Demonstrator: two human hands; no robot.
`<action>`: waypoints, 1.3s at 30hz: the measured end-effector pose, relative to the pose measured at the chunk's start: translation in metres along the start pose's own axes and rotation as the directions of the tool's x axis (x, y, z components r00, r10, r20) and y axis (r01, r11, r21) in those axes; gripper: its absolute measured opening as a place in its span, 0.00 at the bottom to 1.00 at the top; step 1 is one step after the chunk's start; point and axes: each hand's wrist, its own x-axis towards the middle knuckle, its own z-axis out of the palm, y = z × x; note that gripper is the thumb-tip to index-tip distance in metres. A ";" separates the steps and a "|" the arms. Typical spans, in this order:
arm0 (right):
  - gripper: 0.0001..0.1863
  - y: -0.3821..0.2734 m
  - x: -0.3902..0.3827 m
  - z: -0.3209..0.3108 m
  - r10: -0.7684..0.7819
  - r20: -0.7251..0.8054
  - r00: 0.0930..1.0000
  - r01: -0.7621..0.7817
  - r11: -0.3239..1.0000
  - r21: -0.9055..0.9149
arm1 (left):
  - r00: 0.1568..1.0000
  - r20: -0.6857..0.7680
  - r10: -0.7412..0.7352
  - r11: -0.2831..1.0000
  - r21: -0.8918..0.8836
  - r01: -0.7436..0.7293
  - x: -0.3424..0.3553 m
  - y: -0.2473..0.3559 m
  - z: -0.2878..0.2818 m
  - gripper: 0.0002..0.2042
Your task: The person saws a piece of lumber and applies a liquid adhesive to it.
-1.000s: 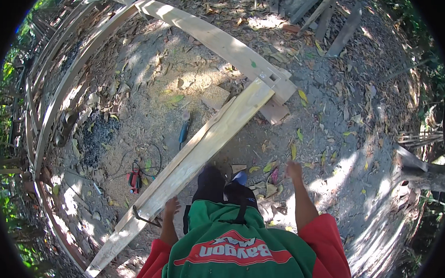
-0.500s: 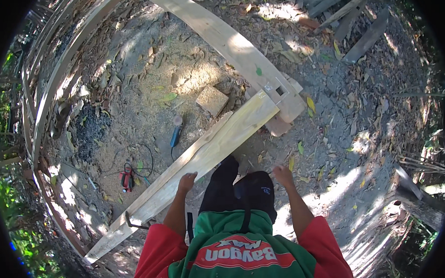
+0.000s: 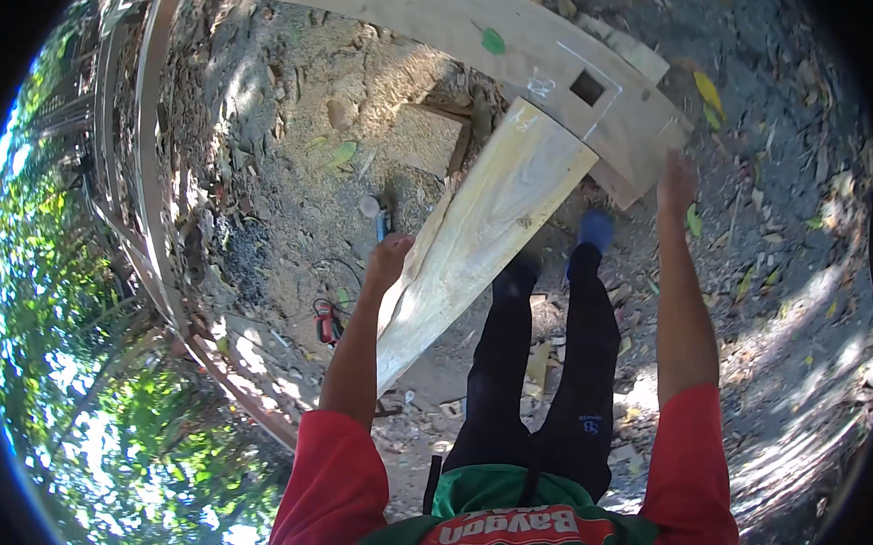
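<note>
Across shaded ground (image 3: 748, 259), a pale plank (image 3: 497, 211) meets a holed beam (image 3: 534, 49); the left hand (image 3: 389, 259) curls at the plank's edge, grip unclear; the right hand (image 3: 678, 182) blurs near the beam, fingers unreadable; positioning seems underway, calling for a steady grip.

Dappled daylight strikes the ground (image 3: 752, 356) in bright patches at right and lower right, with dim shade between. Bright gaps in the foliage (image 3: 103, 453) at lower left glare white. The right hand (image 3: 678, 182) looks smeared, perhaps by motion. Fisheye distortion bends edges toward the black, blue-fringed rim.
</note>
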 end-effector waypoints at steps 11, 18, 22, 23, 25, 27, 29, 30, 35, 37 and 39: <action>0.42 -0.048 -0.003 0.027 0.187 -0.104 0.977 -0.141 0.928 0.345 | 0.992 0.125 0.003 0.999 0.045 -0.009 0.091 0.060 0.022 0.24; 0.43 -0.042 -0.004 0.028 0.170 -0.099 0.980 -0.120 0.915 0.385 | 0.970 0.233 -0.073 0.988 0.149 0.039 0.099 0.080 0.026 0.26; 0.34 -0.045 -0.008 0.027 0.129 -0.109 0.986 -0.072 0.904 0.422 | 0.958 0.260 -0.119 0.991 0.093 0.098 0.106 0.076 0.021 0.25; 0.25 -0.051 -0.011 0.026 0.100 -0.106 0.989 -0.033 0.862 0.506 | 0.960 0.258 -0.108 0.993 0.072 0.092 0.105 0.074 0.019 0.24; 0.25 -0.045 -0.009 0.026 0.081 -0.103 0.991 -0.019 0.868 0.497 | 0.959 0.267 -0.093 0.995 0.043 0.085 0.106 0.075 0.025 0.24; 0.25 -0.044 -0.008 0.026 0.063 -0.097 0.993 -0.007 0.871 0.491 | 0.964 0.243 -0.112 0.994 0.026 0.109 0.107 0.074 0.027 0.23; 0.26 -0.047 -0.010 0.026 -0.009 -0.130 0.992 0.075 0.851 0.519 | 0.965 0.246 -0.097 0.995 0.024 0.094 0.109 0.071 0.023 0.24; 0.26 -0.046 -0.011 0.030 -0.008 -0.129 0.992 0.074 0.853 0.517 | 0.965 0.251 -0.079 0.997 0.020 0.076 0.110 0.070 0.023 0.24; 0.31 -0.026 -0.001 0.039 0.113 -0.262 0.958 -0.012 0.933 0.360 | 0.968 0.237 -0.080 0.997 0.038 0.073 0.113 0.070 0.032 0.25; 0.31 -0.035 -0.004 0.033 0.153 -0.160 0.975 -0.079 0.916 0.395 | 0.966 0.242 -0.086 0.996 0.041 0.078 0.111 0.067 0.028 0.26; 0.32 -0.045 -0.008 0.030 0.190 -0.066 0.980 -0.146 0.898 0.416 | 0.967 0.242 -0.083 0.995 0.067 0.069 0.114 0.064 0.023 0.26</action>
